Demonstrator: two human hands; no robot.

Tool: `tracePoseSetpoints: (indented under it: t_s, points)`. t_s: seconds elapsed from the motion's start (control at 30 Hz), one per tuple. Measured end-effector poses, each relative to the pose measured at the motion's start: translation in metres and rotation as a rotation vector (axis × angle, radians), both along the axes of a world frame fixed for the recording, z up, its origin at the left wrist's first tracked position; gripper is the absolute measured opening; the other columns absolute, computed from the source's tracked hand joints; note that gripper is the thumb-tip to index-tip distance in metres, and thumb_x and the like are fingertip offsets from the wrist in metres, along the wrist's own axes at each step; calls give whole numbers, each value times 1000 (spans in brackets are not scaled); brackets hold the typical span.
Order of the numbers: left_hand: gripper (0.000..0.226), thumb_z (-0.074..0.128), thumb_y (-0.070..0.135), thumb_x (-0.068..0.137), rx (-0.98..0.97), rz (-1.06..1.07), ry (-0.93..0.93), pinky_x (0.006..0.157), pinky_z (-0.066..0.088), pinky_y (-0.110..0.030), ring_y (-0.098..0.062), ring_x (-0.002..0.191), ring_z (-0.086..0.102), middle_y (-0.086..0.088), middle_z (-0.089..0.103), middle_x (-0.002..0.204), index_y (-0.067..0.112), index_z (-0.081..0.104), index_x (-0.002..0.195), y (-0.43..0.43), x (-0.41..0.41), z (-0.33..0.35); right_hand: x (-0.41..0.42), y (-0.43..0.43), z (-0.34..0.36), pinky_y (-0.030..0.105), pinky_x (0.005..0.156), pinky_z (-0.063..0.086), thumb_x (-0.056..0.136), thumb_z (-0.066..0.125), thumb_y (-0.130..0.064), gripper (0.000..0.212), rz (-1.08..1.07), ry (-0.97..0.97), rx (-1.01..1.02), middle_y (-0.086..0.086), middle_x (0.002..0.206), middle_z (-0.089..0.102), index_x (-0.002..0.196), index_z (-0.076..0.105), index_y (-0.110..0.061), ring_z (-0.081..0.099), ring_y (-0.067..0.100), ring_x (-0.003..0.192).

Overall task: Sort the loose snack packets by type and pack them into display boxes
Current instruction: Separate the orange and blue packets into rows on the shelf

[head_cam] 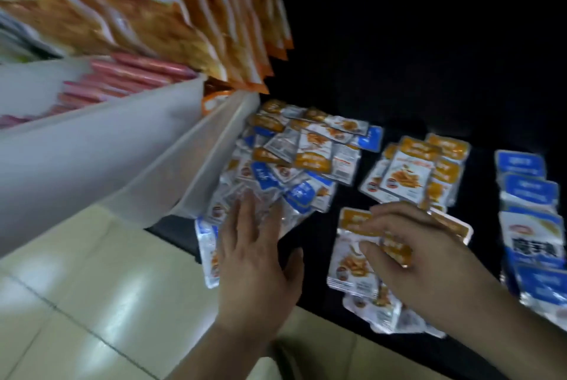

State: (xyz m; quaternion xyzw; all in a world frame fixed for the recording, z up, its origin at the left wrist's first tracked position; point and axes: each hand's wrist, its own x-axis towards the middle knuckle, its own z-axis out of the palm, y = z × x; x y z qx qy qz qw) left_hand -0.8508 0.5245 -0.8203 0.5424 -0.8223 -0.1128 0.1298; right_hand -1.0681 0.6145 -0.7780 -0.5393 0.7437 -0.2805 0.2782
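A mixed heap of loose snack packets (294, 161), orange-topped and blue-topped, lies on a black mat (399, 79). My left hand (257, 257) lies flat with straight fingers on the heap's near edge. To the right, my right hand (423, 250) pinches an orange-topped packet (395, 249) above a stack of orange packets (352, 254). A second orange stack (420, 171) sits farther back. A row of blue-topped packets (530, 217) runs along the right edge.
A white shelf edge (132, 146) slants in from the left, touching the heap. Large orange snack bags (171, 17) hang above it, and pink sausage sticks (129, 76) lie on the shelf. Pale floor tiles (92, 303) show below left.
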Motion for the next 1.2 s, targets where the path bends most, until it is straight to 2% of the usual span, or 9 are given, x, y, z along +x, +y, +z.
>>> tracePoseSetpoints:
  t_s: [0.13,0.37,0.43,0.57,0.73,0.9,0.97,1.1,1.2]
  points:
    - [100,62,67,80,194,121,-104,124,21,-59,-39,158,7,-11,10,172,47,7,161,-12,29,-8,26,-40,8,7,90,39,95,61,-48,34,146,73,112,-36,133,38,128,61,-39,48,-3,122]
    - [68,71,48,80,-17,83,38,100,52,-48,-35,126,54,-6,56,143,24,55,142,-42,58,1,25,-122,14,43,114,41,96,65,-45,70,165,253,137,-13,170,3,156,27,-46,16,21,156]
    - [55,70,43,84,27,116,60,86,58,-45,-27,113,64,4,67,128,34,57,136,-51,50,11,15,-143,6,46,116,39,93,67,-53,80,175,284,176,-8,171,0,158,20,-48,13,25,157]
    - [41,74,34,89,416,326,534,79,64,-39,1,92,72,30,73,97,65,55,108,-69,16,26,8,-155,-16,33,118,35,89,67,-63,83,203,256,249,-8,169,20,158,25,-47,25,18,153]
    - [34,80,25,87,425,463,777,84,62,-41,-6,91,73,15,76,100,34,64,116,-93,-6,27,7,-148,-30,21,100,40,98,63,-45,54,124,307,66,-11,155,48,150,50,-36,47,14,139]
    - [17,74,19,92,454,402,622,57,49,-18,4,61,62,8,69,68,20,65,77,-103,-26,25,4,-148,-35,17,56,38,103,55,-32,44,36,143,50,0,114,71,146,52,-40,61,13,80]
    - [10,69,14,93,399,406,631,50,43,-13,-2,59,59,-3,71,73,14,68,83,-106,-26,26,1,-150,-34,20,51,38,106,51,-29,41,43,81,30,1,98,71,146,53,-37,58,11,66]
    - [11,60,15,97,214,360,617,60,54,-38,-13,67,64,-2,68,75,22,68,96,-104,-16,30,-3,-154,-24,33,51,48,109,41,-32,36,3,70,-79,-5,78,64,140,58,-26,59,14,58]
    - [19,60,20,98,186,282,556,70,55,-31,-7,82,67,11,68,91,30,62,114,-102,-5,37,-2,-154,-5,21,50,40,108,44,-32,26,-96,-2,-132,-8,79,62,128,58,-24,58,5,60]
